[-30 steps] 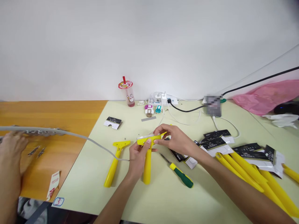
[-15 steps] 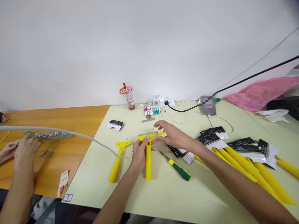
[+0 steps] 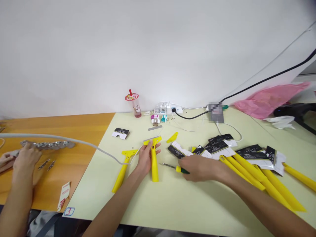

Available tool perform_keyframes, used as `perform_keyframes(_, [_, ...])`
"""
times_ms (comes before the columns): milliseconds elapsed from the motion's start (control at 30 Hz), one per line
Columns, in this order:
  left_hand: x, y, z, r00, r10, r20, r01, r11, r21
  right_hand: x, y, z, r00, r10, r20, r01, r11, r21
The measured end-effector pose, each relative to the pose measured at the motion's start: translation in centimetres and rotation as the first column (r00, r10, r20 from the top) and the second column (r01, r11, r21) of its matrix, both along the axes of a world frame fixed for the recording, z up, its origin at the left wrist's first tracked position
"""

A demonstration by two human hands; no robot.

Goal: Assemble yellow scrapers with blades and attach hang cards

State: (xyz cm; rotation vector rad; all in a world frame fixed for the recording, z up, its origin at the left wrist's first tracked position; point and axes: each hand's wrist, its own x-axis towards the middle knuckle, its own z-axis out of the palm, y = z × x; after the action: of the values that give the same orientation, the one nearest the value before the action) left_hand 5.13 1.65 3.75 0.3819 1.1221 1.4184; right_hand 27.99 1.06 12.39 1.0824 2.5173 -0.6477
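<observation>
My left hand (image 3: 145, 158) is closed around a yellow scraper (image 3: 154, 164) near its head, which carries a grey blade along the top. Wrapped round the green and yellow handle of a screwdriver (image 3: 178, 169) is my right hand (image 3: 197, 168); the shaft points left toward the scraper. A second yellow scraper (image 3: 119, 176) lies to the left of my left hand. Above my right hand rests a loose yellow cover piece (image 3: 172, 137), and a flat grey blade (image 3: 155, 128) lies farther back.
Black and white cards (image 3: 219, 148) and several yellow handles (image 3: 266, 181) pile up at right. A drink cup (image 3: 137, 107) and a power strip (image 3: 175, 108) stand by the wall. A white cable (image 3: 98, 148) crosses from the left, where a co-worker's hands (image 3: 26, 159) handle metal parts.
My right hand has left the scraper's head, moved down and right, and taken hold of the screwdriver. The yellow cover piece now lies uncovered on the table. My left hand keeps the scraper.
</observation>
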Motion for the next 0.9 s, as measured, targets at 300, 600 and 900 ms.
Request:
perform_keyframes(300, [-0.2, -0.1, -0.4, 1.000, -0.019, 0.007, 0.019, 0.999, 0.028, 2.7, 6.8, 8.8, 0.811, 0.016, -0.584, 0.234, 0.907, 0.349])
perform_keyframes(600, [-0.4, -0.1, -0.1, 0.998, -0.049, 0.029, 0.049, 0.999, 0.006, 0.7, 6.3, 9.1, 0.268, 0.065, -0.961, 0.521, 0.830, 0.201])
perform_keyframes(900, [-0.4, 0.1, 0.2, 0.996, -0.079, 0.029, 0.080, 0.996, -0.025, -1.2, 7.8, 6.1, 0.456, 0.046, -0.889, 0.355, 0.906, 0.229])
